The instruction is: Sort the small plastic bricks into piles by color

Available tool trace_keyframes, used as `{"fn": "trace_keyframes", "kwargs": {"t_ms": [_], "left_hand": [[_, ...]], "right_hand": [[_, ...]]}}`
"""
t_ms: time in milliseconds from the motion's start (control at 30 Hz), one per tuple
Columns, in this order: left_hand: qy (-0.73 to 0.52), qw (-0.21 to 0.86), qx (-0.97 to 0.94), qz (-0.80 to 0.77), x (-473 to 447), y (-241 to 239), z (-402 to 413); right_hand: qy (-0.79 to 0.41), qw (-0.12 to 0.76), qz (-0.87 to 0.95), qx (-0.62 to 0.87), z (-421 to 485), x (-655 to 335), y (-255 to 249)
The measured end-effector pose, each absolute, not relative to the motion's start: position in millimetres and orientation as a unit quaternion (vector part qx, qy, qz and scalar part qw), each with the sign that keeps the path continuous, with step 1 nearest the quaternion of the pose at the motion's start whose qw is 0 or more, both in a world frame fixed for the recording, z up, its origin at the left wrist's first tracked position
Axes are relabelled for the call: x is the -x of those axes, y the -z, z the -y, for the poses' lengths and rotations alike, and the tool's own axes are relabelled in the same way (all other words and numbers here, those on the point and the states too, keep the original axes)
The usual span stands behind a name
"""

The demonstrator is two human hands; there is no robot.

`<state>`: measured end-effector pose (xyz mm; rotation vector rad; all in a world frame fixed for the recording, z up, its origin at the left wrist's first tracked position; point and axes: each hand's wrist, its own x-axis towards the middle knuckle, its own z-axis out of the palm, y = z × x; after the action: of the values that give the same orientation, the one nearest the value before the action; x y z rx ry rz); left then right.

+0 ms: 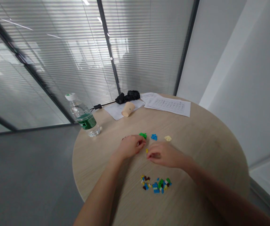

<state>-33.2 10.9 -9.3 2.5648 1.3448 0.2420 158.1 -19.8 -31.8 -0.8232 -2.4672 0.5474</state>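
My left hand (133,146) is just in front of a small pile of green toy bricks (143,135), thumb and fingers curled together. Whatever is in its pinch is too small to make out. Close by on the right, my right hand (164,154) has its fingers bent in a pinch, slightly blurred, contents hidden. A tiny yellow brick (147,151) shows at its fingertips; I cannot tell if it is held. Beyond the hands lie blue bricks (154,137) and pale yellow bricks (168,138). Nearer me is a mixed pile of small bricks (156,185). Dark bits peek out behind my left hand.
The round wooden table (207,141) carries a water bottle (84,116) at its left edge. Toward the back are a paper cup on its side (127,109), a folded black umbrella (127,96) and printed sheets (168,105). Glass panels with blinds stand behind.
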Motion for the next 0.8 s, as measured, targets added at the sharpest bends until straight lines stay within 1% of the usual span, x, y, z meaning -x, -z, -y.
{"fn": "trace_keyframes", "kwargs": {"t_ms": [67,167,333,667,800], "left_hand": [[-0.084,0.121,-0.875,-0.46,33.7,9.9,-11.0],[-0.082,0.12,-0.874,-0.463,34.0,10.9,-11.2],[-0.084,0.113,-0.875,-0.463,34.7,12.3,-12.4],[-0.081,0.112,-0.876,-0.461,34.4,12.6,-12.0],[-0.089,0.128,-0.878,-0.453,33.8,12.7,-11.5]], "right_hand": [[-0.243,0.212,0.917,0.234,29.7,-149.7,33.6],[-0.26,0.193,0.927,0.189,36.8,-141.3,36.8],[-0.245,0.159,0.939,0.18,37.1,-138.7,41.4],[-0.252,0.141,0.938,0.191,36.7,-137.2,42.7],[-0.258,0.139,0.936,0.197,37.4,-136.0,39.6]]}}
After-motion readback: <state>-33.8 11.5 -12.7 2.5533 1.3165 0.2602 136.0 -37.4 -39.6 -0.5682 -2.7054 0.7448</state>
